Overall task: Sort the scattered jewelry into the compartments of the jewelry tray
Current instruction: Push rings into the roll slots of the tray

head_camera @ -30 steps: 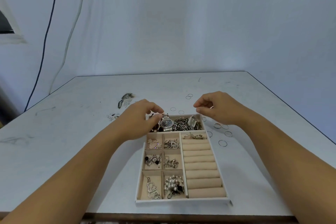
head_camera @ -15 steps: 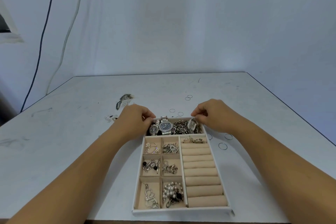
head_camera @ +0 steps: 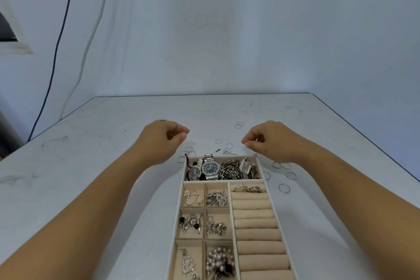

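As left hand (head_camera: 160, 140) and right hand (head_camera: 271, 141) curl beyond tray (head_camera: 229, 180) rim, grasp unclear, rings (head_camera: 218, 141) between

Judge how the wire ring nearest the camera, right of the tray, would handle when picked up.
The wire ring lies flat on the table, so pinching it is probably fiddly; pushed, it may slide. Its fine wire suggests it is light, perhaps bendable. On edge, it could roll.

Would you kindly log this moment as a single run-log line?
left hand: fingers curled, beyond jewelry tray, hold unclear | right hand: likewise | watches: far compartment | thin rings: loose on table
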The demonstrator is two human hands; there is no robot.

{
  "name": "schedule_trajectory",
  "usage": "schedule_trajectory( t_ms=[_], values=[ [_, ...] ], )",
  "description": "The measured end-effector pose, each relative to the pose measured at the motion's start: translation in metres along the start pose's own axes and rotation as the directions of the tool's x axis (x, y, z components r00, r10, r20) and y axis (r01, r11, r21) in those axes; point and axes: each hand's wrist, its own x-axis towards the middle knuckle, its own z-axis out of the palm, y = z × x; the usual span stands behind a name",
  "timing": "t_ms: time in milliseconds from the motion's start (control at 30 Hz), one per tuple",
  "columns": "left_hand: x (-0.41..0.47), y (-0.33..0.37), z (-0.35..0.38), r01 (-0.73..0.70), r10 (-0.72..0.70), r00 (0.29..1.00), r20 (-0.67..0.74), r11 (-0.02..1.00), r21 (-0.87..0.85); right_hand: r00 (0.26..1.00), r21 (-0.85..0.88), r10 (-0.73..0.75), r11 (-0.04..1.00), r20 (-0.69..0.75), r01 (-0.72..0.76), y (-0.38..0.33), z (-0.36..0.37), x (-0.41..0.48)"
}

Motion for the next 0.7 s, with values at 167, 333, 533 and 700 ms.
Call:
schedule_trajectory(
  t_ms=[167, 333, 533, 700],
  values=[
    [0.012, 0.007, 0.004, -0.022, 0.019, 0.997, 0.070, 0.999, 0.039, 0.996, -0.049, -0.024, 0.998, 0.082, 0.028, -0.004, 0.005, 0.023],
    [0.019, 0.002, 0.013, -0.012, 0.010, 0.996, 0.089, 1.000, 0.026, 0.979, -0.054, -0.022, 0.998, 0.203, 0.034, -0.011, 0.015, 0.043],
    [0.022, -0.020, 0.016, -0.011, 0.011, 0.998, 0.055, 1.000, -0.003, 0.977, -0.051, -0.019, 0.998, 0.211, 0.031, -0.012, 0.018, 0.049],
    [0.023, -0.031, 0.012, 0.003, -0.002, 1.000, 0.021, 1.000, -0.021, 0.973, -0.111, -0.005, 0.993, 0.231, 0.031, -0.009, 0.019, 0.051]
  ],
)
